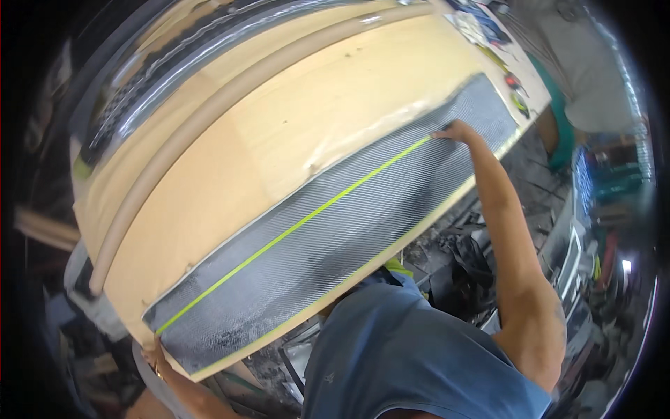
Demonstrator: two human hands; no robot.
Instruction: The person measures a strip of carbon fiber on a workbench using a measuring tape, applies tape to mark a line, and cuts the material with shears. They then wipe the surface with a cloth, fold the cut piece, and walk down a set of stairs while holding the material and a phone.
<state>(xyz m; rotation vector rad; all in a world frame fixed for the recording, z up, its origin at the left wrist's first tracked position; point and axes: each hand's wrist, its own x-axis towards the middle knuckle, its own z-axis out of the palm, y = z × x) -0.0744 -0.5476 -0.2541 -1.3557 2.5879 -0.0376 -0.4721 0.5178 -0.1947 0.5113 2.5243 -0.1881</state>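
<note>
A long dark grey sheet of woven, carbon-like fabric [335, 258] lies slantwise on the table. Across its length runs a narrow lime-yellow tape [293, 230], straight and taut. At its far right end, my right hand [457, 131] is closed with fingertips pinched on the tape, resting over the fabric. My left hand [155, 353] is at the near left corner, its fingers closed at the tape's other end by the table edge. Part of the left hand's fingers is hard to make out.
Pale sheeting covers the table [230, 167]. A long brown cardboard tube [202, 108] lies along its far side, with clear-wrapped rolls [167, 91] beyond. Small red and yellow-green tools [516, 91] sit at the right end. Dark scraps [460, 269] litter the floor.
</note>
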